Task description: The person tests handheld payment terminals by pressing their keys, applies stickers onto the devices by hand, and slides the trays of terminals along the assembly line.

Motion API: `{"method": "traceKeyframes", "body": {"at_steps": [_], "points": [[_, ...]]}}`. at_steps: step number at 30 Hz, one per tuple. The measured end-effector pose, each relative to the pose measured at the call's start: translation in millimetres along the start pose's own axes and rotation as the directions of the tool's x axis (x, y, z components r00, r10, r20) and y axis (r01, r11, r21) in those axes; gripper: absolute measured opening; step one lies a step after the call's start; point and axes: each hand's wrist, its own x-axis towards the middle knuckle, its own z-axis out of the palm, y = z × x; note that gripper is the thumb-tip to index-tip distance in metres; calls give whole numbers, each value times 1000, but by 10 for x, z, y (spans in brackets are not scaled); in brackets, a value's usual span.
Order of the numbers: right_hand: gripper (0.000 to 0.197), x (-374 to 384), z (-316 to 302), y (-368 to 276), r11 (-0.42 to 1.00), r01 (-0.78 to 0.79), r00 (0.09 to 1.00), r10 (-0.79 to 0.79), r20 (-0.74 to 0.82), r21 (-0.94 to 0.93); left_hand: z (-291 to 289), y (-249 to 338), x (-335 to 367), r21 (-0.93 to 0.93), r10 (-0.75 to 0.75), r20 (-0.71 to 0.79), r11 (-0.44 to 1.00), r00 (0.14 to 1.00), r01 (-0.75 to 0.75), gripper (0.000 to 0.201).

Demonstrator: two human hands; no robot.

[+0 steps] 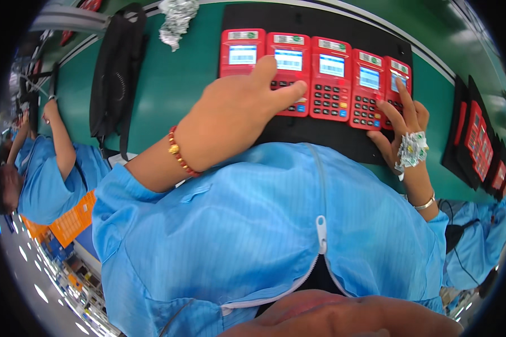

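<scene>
Several red payment terminals [331, 84] with lit screens and dark keypads lie side by side in a row on a black mat. My left hand [236, 104] reaches over the two leftmost terminals, its index finger and thumb apart; its other fingers are hidden. At the right end, my right hand [405, 121] is open, fingers spread over the last two terminals. One fingertip touches the screen area of the rightmost terminal [395, 90], another is at the keypad of its neighbour [367, 87]. A clump of peeled, silvery-white stickers [413, 150] clings to the back of my right hand.
The black mat [298, 135] rests on a green table [168, 84]. A black bag [118, 73] and crumpled silvery foil [177, 19] lie to the left. More red terminals [478, 146] sit on black mats at right. Co-workers in blue [62, 174] are on both sides.
</scene>
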Motion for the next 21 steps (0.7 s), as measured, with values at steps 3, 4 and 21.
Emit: {"method": "traceKeyframes", "body": {"at_steps": [3,4,21], "points": [[61,-12,11,10,1000,-25,999,25,33,7,-11,3,1,9,-10,23,1000,1000,10,61],[61,0,19,4,1000,-21,999,21,31,8,-8,-4,-1,9,-6,31,1000,999,6,61],[62,0,55,7,1000,-5,1000,4,-29,-1,34,-198,-495,-158,68,-234,982,970,-107,18]]}}
